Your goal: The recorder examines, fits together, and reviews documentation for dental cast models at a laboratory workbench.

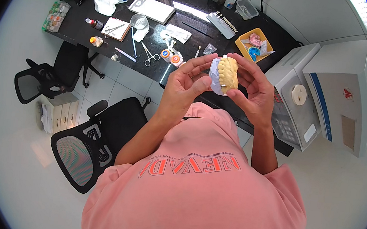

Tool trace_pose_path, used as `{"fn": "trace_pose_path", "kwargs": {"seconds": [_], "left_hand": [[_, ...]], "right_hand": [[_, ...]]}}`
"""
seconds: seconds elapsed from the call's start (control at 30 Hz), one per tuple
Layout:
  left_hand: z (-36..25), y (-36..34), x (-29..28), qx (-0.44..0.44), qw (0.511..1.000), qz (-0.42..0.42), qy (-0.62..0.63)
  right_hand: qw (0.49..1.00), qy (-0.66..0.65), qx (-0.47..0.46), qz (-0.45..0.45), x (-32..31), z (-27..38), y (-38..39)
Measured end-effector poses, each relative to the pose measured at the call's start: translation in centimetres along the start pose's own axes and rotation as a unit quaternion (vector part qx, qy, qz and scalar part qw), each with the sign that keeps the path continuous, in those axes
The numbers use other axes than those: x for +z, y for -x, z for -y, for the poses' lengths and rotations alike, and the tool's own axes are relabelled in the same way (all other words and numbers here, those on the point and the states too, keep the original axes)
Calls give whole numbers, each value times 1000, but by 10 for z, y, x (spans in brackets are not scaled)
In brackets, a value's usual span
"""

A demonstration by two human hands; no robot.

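Between my two hands, above the front edge of the black counter, is a dental model: a yellow plaster cast of teeth (229, 73) set against a pale lilac-white cast (215, 76). My left hand (190, 80) is closed round the lilac-white side, thumb in front and fingers behind. On the yellow side, my right hand (253, 88) grips with its thumb at the lower edge and its fingers at the upper edge. The fingers behind the casts are partly hidden. Small jars with orange lids (176, 59) and a pair of scissor-like forceps (149, 56) lie left of my hands.
A yellow tray (239, 43) holding pink and blue pieces sits behind my right hand. The tooth shade guide (222, 25), a glass bowl (139, 21) and a white box (151, 9) rest on the counter (188, 22). A grey machine (294, 104) stands right; office chairs (115, 129) stand left.
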State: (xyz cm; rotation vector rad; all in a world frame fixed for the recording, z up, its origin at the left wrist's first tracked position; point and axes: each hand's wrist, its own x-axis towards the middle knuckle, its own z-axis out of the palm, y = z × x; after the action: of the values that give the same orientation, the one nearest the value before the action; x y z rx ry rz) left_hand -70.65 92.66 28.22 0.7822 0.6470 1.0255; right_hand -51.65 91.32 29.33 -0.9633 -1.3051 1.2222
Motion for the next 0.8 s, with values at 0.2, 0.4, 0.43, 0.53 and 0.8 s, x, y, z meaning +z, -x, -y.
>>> {"fn": "trace_pose_path", "kwargs": {"seconds": [0.2,0.4,0.43,0.53,0.8], "left_hand": [[-3,-1,-1,-7,1000,-9,6],[-5,-2,1,-35,999,-26,27],[-5,-2,1,-35,999,-26,27],[-4,-2,0,-39,999,-26,22],[-6,-4,2,-80,994,-51,58]], "right_hand": [[999,7,11,31,-4,-4,-2],[999,3,23,31,-3,-4,-2],[999,-2,27,29,-3,-4,-2],[999,-12,42,26,-4,-5,-1],[998,-33,55,19,-5,-7,-1]]}}
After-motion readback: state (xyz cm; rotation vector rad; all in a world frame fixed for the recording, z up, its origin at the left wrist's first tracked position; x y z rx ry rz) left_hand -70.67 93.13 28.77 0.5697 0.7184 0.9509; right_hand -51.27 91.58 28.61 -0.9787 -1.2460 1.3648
